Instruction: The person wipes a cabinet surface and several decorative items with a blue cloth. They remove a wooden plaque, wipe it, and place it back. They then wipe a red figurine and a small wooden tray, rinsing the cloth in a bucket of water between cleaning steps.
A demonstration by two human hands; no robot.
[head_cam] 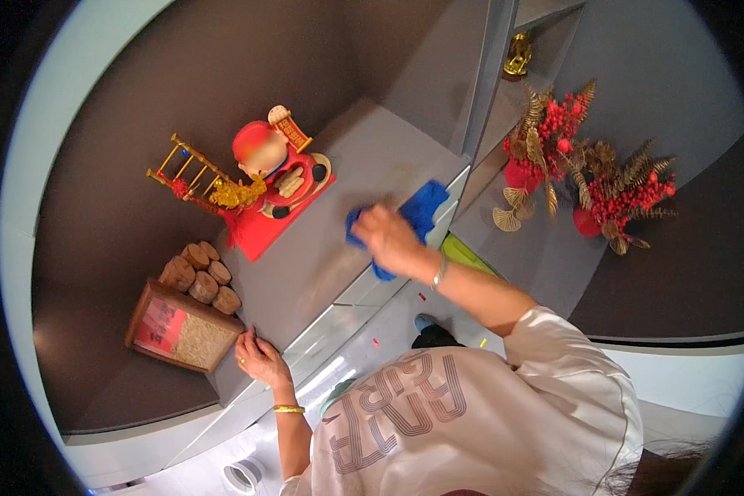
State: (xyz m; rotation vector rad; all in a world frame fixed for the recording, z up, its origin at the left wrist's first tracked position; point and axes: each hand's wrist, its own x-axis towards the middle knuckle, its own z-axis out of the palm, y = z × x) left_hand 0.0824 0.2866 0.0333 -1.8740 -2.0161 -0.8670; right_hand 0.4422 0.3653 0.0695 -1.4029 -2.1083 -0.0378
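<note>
My right hand (392,243), blurred, presses a blue cloth (426,208) on a grey shelf (310,273) near its pale front edge. Parts of the cloth stick out on both sides of the hand. At the shelf's lower left, my left hand (263,361) rests by the corner of a wood-framed box (208,341) of grain with a red panel bearing writing. Its fingers are slightly apart and appear to touch the frame. Behind my right hand, a red figurine in a cap (279,167) sits on a red base (260,245).
A small golden ladder (189,167) stands beside the figurine, and cut log pieces (203,287) are stacked by the box. Right of a divider (487,80) are two red berry arrangements (555,136), a golden ornament (518,54) and a yellow-green item (465,253). Below is a white bin (243,476).
</note>
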